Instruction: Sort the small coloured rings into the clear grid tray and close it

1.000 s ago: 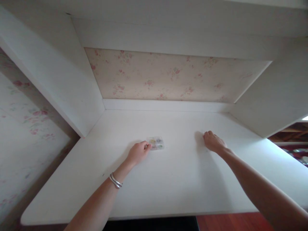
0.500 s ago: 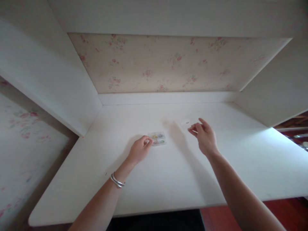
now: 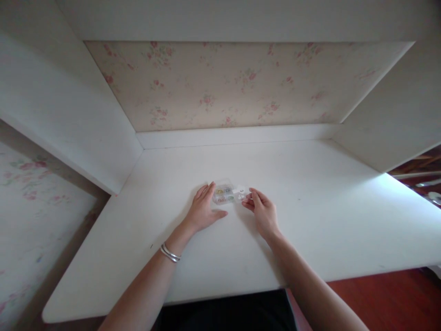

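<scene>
- No text, label, brand, number or sign can be read anywhere in the head view.
- The small clear box (image 3: 225, 193) on the white surface (image 3: 310, 230) shows only coloured bits inside; any print on it is too small to tell.
- The wallpaper (image 3: 234, 87) behind the surface carries a faded flower pattern, with no lettering.
- The bracelet (image 3: 169, 253) on the left wrist shows no marking that can be made out.
</scene>
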`<state>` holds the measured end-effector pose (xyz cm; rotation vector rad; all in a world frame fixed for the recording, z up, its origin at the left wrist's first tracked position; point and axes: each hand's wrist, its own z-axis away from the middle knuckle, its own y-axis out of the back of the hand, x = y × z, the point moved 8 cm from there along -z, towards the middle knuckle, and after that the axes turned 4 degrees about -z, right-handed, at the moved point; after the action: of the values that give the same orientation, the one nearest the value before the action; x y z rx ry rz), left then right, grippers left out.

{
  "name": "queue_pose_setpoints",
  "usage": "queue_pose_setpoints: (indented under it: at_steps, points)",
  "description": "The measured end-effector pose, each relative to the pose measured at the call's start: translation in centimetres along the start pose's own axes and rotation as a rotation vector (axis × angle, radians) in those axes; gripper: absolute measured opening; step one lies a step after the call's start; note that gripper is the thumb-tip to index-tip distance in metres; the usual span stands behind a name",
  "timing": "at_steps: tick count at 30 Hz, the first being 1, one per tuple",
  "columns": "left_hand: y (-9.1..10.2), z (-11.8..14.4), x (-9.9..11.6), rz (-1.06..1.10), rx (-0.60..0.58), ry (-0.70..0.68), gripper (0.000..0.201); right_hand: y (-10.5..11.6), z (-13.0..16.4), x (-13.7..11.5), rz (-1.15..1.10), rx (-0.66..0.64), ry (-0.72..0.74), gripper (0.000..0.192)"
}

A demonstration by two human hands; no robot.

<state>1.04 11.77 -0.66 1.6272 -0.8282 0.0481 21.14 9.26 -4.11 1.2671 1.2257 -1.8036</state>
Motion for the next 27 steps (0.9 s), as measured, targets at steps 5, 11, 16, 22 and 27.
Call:
queue_pose_setpoints:
  at_steps: [5,11,16,22,27]
  points:
    - [-0.5,-0.2,0.0,-0.032,-0.002,0.005,0.089,-2.1,0.7,0.7,0.095,-0.094,0.014,0.040]
    - [-0.1,-0.4,0.1,0.014,0.032,0.020,0.088,-2.9,1.2,1.0,0.225,-0.121,0.031,0.040]
    - [-0.1,-0.3,0.1,0.026,0.031,0.031,0.090,-3.2,1.3,1.3,0.264,-0.125,0.023,0.034]
    - [0.2,-0.1,0.2,0.011,0.042,0.039,0.081,-2.5,1.1,0.6,0.352,-0.075,0.100,0.036]
    - [0.4,0.0,0.2,0.058,0.013,0.031,0.081,-2.5,-1.5,-1.3,0.561,-0.190,0.155,0.033]
